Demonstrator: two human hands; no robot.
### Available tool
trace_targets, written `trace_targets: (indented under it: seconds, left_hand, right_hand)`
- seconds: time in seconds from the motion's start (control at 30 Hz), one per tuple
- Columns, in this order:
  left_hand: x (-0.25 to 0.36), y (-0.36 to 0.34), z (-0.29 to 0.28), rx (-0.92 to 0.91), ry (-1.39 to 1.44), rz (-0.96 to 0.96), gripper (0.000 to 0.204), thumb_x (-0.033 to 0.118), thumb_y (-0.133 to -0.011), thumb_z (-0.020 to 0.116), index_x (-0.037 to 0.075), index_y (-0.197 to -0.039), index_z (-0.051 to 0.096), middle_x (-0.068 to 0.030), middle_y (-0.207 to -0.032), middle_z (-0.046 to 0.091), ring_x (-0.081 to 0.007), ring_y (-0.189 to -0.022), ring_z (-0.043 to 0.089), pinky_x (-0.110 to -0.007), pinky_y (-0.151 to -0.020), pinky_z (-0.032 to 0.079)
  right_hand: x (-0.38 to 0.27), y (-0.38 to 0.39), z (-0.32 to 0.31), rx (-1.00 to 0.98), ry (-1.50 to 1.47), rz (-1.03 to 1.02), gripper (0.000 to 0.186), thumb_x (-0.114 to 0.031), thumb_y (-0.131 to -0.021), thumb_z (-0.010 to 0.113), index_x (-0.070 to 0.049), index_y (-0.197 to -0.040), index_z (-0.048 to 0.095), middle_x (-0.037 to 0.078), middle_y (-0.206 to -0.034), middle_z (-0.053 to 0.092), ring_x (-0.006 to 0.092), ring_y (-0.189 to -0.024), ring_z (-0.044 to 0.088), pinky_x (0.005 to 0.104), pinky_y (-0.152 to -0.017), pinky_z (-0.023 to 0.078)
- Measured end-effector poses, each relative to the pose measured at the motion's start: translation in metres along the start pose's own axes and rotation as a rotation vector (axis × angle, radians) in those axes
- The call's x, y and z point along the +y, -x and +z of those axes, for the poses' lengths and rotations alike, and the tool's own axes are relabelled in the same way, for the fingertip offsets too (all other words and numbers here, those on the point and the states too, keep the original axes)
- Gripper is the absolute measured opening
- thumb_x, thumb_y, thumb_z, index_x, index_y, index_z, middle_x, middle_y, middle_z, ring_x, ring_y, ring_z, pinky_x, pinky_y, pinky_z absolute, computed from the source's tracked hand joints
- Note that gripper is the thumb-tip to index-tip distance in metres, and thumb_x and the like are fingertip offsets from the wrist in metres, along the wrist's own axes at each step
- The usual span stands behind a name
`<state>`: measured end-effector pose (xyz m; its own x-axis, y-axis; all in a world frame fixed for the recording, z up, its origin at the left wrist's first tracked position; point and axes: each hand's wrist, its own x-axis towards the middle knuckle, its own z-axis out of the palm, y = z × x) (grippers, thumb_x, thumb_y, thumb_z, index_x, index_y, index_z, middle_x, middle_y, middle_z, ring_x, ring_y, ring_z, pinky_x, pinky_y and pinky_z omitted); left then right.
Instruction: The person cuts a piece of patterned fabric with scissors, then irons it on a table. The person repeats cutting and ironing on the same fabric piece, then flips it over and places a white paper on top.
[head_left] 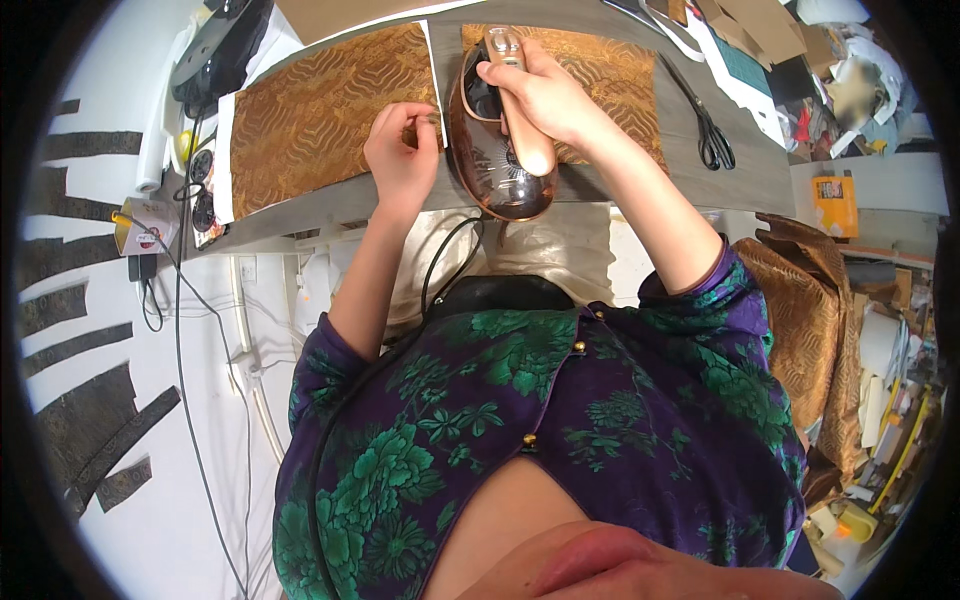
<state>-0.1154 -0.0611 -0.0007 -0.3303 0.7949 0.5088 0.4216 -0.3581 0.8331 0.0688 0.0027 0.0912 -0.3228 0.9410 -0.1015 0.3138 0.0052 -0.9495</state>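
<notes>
My right hand [545, 95] grips the light gold handle of a dark, glossy electric iron [505, 175], which rests over the right gold-brown patterned fabric panel [620, 100] on the desk. My left hand [400, 150] is curled at the lower right of the left patterned panel [310, 110], just beside the iron; thumb and fingers are pinched at the panel's edge, and what they hold is too small to make out. White backing shows along both edges of the left panel. The iron's black cord [462, 255] runs down toward my body.
Black scissors [715, 140] lie at the desk's right, near a green cutting mat [735, 85] and cardboard. A white roll [157, 130] and cords stand at the left. Dark fabric strips [85, 400] hang on the left. Brown fabric [795, 330] and a cluttered shelf are at the right.
</notes>
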Motion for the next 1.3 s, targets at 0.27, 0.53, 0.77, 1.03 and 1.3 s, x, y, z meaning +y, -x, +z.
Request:
trace_targets:
  seconds: [0.27,0.53,0.77,1.03,1.3]
  left_hand:
    - [0.023,-0.001,0.022,-0.154,-0.085,0.223,0.025,-0.001,-0.089,0.059,0.003,-0.112,0.066,-0.0157,-0.109,0.070,-0.0344,-0.102,0.067,-0.041,-0.089,0.053]
    - [0.033,-0.009,0.081,-0.530,-0.260,0.191,0.041,0.002,-0.093,0.053,-0.005,-0.133,0.056,-0.0288,-0.143,0.055,-0.0443,-0.136,0.050,-0.048,-0.115,0.041]
    - [0.027,0.013,0.099,-0.631,-0.605,0.255,0.064,0.044,-0.104,0.053,-0.002,-0.147,0.050,-0.0292,-0.158,0.039,-0.0436,-0.152,0.029,-0.057,-0.125,0.017]
    - [0.029,0.021,0.099,-0.612,-0.712,0.320,0.077,0.055,-0.099,0.057,-0.001,-0.150,0.047,-0.0277,-0.161,0.036,-0.0426,-0.153,0.027,-0.062,-0.124,0.014]
    - [0.032,0.021,0.100,-0.605,-0.705,0.303,0.097,0.061,-0.092,0.063,-0.009,-0.154,0.035,-0.0300,-0.161,0.033,-0.0446,-0.154,0.023,-0.061,-0.124,0.012]
  right_hand:
    - [0.013,0.013,-0.040,0.040,-0.029,0.000,0.068,-0.035,-0.093,0.072,0.006,-0.141,0.048,0.017,-0.120,0.068,0.0220,-0.108,0.065,0.0339,-0.095,0.051]
    - [0.011,0.051,-0.090,0.109,-0.107,0.044,0.059,-0.028,-0.096,0.070,0.005,-0.140,0.048,0.012,-0.119,0.066,0.0167,-0.106,0.062,0.0304,-0.092,0.051]
    - [0.020,0.073,-0.128,0.142,-0.090,0.110,0.062,-0.031,-0.095,0.071,0.004,-0.141,0.048,0.012,-0.123,0.065,0.0162,-0.109,0.061,0.0281,-0.095,0.048]
    - [0.021,0.093,-0.167,0.133,-0.005,0.201,0.081,-0.034,-0.091,0.076,0.000,-0.154,0.040,0.015,-0.134,0.063,0.0182,-0.118,0.062,0.0297,-0.100,0.050]
    - [0.006,0.076,-0.221,-0.249,0.728,0.044,0.069,-0.029,-0.093,0.078,-0.017,-0.153,0.047,0.011,-0.088,0.070,0.0203,-0.073,0.068,0.0361,-0.071,0.055]
